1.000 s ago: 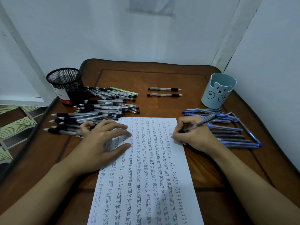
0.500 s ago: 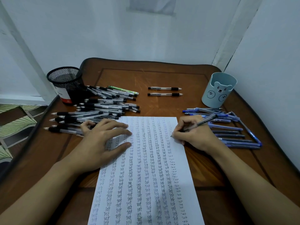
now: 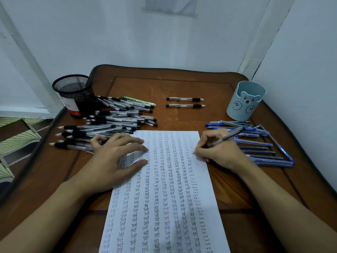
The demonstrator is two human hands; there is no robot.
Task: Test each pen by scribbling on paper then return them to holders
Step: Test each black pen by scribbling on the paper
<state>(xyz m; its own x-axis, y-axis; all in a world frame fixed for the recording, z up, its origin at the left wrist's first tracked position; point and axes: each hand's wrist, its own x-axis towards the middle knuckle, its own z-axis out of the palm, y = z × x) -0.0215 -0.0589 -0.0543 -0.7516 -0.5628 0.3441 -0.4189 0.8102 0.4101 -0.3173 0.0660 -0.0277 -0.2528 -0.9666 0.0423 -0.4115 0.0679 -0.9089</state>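
Note:
A white sheet of paper [image 3: 164, 194] covered in columns of the word "test" lies in the middle of the wooden table [image 3: 182, 86]. My right hand [image 3: 218, 152] grips a blue pen [image 3: 229, 135], its tip touching the paper's right edge near the top. My left hand [image 3: 113, 157] rests flat on the sheet's upper left part, fingers spread. A heap of black pens [image 3: 109, 125] lies to the left, a group of blue pens [image 3: 259, 145] to the right. A black mesh holder [image 3: 73, 92] stands back left, a light-blue bear holder [image 3: 245, 101] back right.
Two black pens [image 3: 185, 102] lie side by side at the back centre of the table. A green pen [image 3: 138, 100] tops the black heap. White walls close in behind and on the right. A patterned floor shows past the table's left edge.
The right hand holds the pen at nearly the same spot on the paper's right edge, shifted only slightly. The left hand stays pressed on the sheet.

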